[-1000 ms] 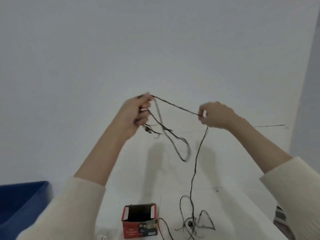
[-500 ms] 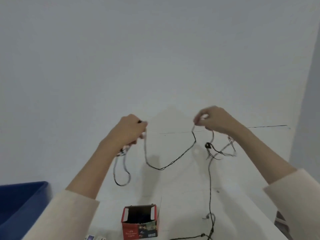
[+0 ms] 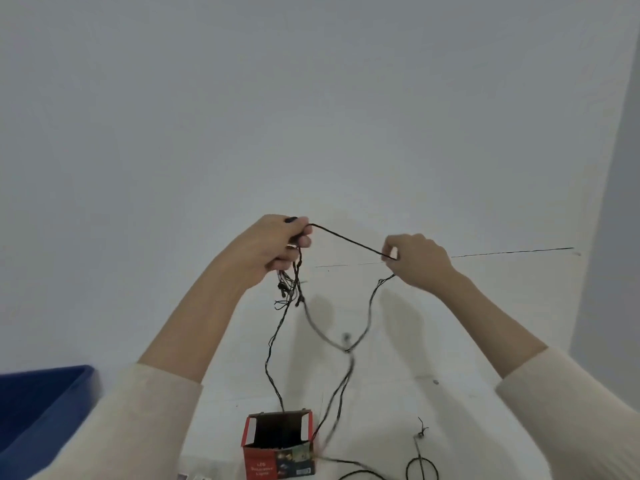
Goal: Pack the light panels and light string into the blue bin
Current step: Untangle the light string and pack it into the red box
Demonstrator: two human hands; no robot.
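A thin black light string runs taut between my two raised hands. My left hand grips a bunch of gathered loops that hang below its fingers. My right hand pinches the wire further along. From both hands long loops droop down to the white table, where more wire lies loose. The blue bin stands at the lower left edge, only partly in view. No light panels can be seen.
An open red cardboard box for the lights stands upright on the table near the front, below my hands. A white wall fills the background and a grey wall rises on the right.
My hands rose and drew the string taut again. The left hand now holds a bigger bunch of loops, and more wire has been lifted off the table.
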